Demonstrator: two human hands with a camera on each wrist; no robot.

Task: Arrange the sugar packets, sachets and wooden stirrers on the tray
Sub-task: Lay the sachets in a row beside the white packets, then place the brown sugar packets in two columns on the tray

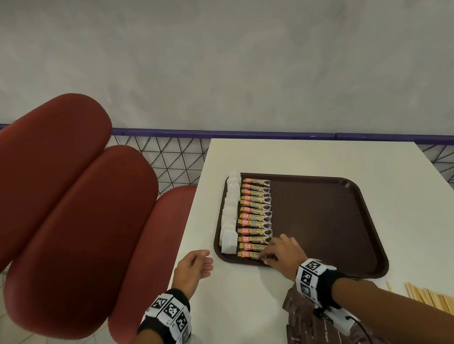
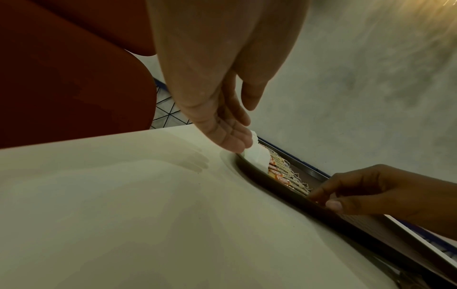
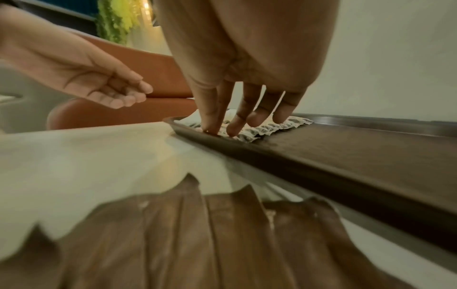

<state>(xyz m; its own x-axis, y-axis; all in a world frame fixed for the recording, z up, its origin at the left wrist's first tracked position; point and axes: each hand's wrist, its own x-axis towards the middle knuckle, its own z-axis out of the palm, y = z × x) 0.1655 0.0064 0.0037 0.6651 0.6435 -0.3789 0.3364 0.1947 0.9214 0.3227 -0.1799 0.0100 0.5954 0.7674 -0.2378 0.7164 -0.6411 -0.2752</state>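
On the white table [image 1: 315, 158], a brown tray [image 1: 334, 217] is filled along its left side: white sugar packets [image 1: 230, 212], then sachets [image 1: 254, 216] marked "GRANULES", long axes running left to right. The nearest sachet [image 1: 251, 254] is pressed by the right hand [image 1: 281, 252], fingers extended. The left hand [image 1: 194, 268] is held relaxed, empty. Wooden stirrers [image 1: 446, 303] and brown packets [image 1: 316, 328] lie near.

One brown tray [image 1: 320, 218] is seen on the worktop [image 1: 259, 306]. Eleven orange coffee sachets [image 1: 254, 216] are counted in a column on it. The white sugar packets [image 1: 230, 212], brown packets [image 1: 314, 331] and wooden stirrers [image 1: 446, 303] overlap and cannot be counted exactly.
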